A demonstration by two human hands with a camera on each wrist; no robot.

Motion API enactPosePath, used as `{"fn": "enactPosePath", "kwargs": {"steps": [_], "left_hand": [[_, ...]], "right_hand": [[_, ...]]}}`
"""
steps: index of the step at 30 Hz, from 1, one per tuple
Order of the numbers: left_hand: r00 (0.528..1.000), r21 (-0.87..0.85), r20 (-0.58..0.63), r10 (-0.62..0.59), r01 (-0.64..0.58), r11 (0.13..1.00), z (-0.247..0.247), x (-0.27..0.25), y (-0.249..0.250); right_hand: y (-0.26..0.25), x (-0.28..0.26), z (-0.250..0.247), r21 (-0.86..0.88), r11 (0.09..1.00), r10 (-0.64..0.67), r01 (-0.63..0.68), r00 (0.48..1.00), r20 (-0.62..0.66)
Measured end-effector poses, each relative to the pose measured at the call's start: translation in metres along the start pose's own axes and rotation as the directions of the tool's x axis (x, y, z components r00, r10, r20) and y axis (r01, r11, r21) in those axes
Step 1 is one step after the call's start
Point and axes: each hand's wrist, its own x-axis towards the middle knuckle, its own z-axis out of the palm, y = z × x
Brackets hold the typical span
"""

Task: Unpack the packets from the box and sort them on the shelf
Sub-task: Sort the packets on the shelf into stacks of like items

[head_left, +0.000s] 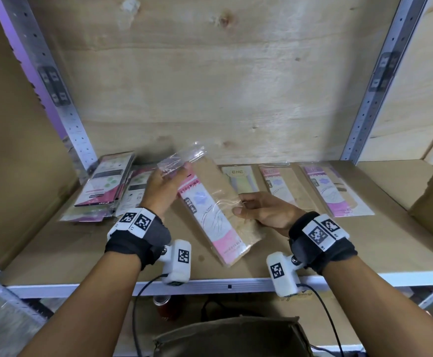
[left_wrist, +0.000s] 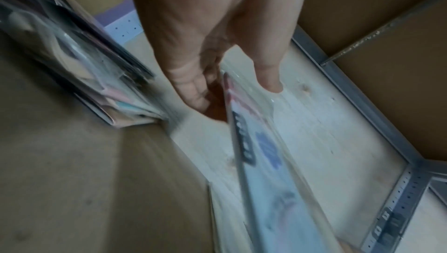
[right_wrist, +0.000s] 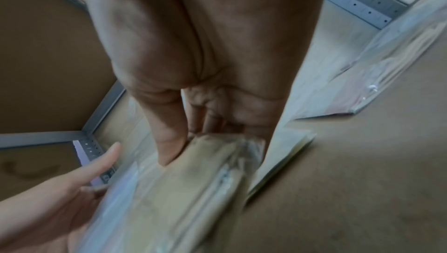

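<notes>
A stocking packet (head_left: 210, 210) with a pink and white label and beige contents hangs tilted above the shelf board (head_left: 81, 253), held by both hands. My left hand (head_left: 176, 173) pinches its far end, by the clear plastic flap (head_left: 184, 155). My right hand (head_left: 239, 206) grips its right edge, thumb on top and fingers underneath. The left wrist view shows my left hand (left_wrist: 227, 92) with thumb and fingers on either side of the packet (left_wrist: 266, 161). In the right wrist view my right hand (right_wrist: 191, 138) holds the packet (right_wrist: 184, 190).
A loose pile of packets (head_left: 102, 186) leans at the shelf's left. Three packets lie in a row at the right: yellow (head_left: 241, 179), pink (head_left: 279, 184), purple (head_left: 333, 189). Cardboard (head_left: 431, 197) stands at the far right. An olive bag (head_left: 230, 336) sits below the shelf.
</notes>
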Motion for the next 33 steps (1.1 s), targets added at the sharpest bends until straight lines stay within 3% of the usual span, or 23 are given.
{"fn": "enactPosePath", "kwargs": {"steps": [2, 4, 9, 13, 16, 19, 21, 23, 26, 30, 33], "left_hand": [[0.995, -0.033, -0.097, 0.003, -0.006, 0.999, -0.006, 0.004, 0.000], [0.993, -0.032, -0.117, 0.004, -0.008, 0.999, -0.010, 0.006, 0.001], [0.995, -0.039, 0.076, -0.066, 0.069, 0.997, -0.019, 0.008, 0.004], [0.989, 0.124, 0.098, -0.107, 0.095, 0.988, -0.017, 0.011, 0.001], [0.995, 0.160, 0.104, -0.005, -0.012, 0.987, -0.017, 0.012, 0.001], [0.981, 0.348, 0.058, 0.187, -0.195, 0.917, -0.016, 0.009, 0.000], [0.973, 0.399, 0.016, 0.230, -0.217, 0.891, -0.015, 0.008, 0.000], [0.982, 0.334, 0.000, 0.191, -0.180, 0.925, -0.013, 0.007, 0.001], [0.998, 0.020, 0.021, 0.052, -0.052, 0.998, -0.009, 0.004, 0.005], [0.988, -0.233, 0.129, -0.090, 0.118, 0.965, -0.003, 0.000, 0.012], [0.974, -0.349, 0.198, -0.110, 0.175, 0.921, -0.003, 0.000, 0.011]], "right_hand": [[0.001, 0.000, -0.002, -0.031, 1.000, -0.006, 0.007, 1.000, 0.031], [-0.001, -0.001, -0.004, -0.102, 0.995, -0.016, 0.019, 0.999, 0.031], [-0.010, 0.000, -0.008, -0.433, 0.900, -0.017, -0.059, 0.986, -0.168], [-0.014, 0.000, -0.004, -0.496, 0.865, -0.100, -0.068, 0.947, -0.305], [-0.015, -0.002, -0.002, -0.492, 0.869, -0.114, -0.057, 0.944, -0.310], [-0.016, -0.004, -0.002, -0.476, 0.879, -0.115, -0.042, 0.948, -0.296], [-0.016, -0.004, -0.003, -0.472, 0.881, -0.123, -0.028, 0.950, -0.287], [-0.016, -0.005, -0.004, -0.450, 0.893, -0.129, -0.010, 0.952, -0.278], [-0.017, -0.004, -0.004, -0.409, 0.912, -0.134, 0.013, 0.954, -0.269], [-0.018, -0.002, -0.003, -0.392, 0.919, -0.141, 0.026, 0.953, -0.267], [-0.018, -0.002, -0.004, -0.375, 0.926, -0.141, 0.030, 0.952, -0.271]]}}
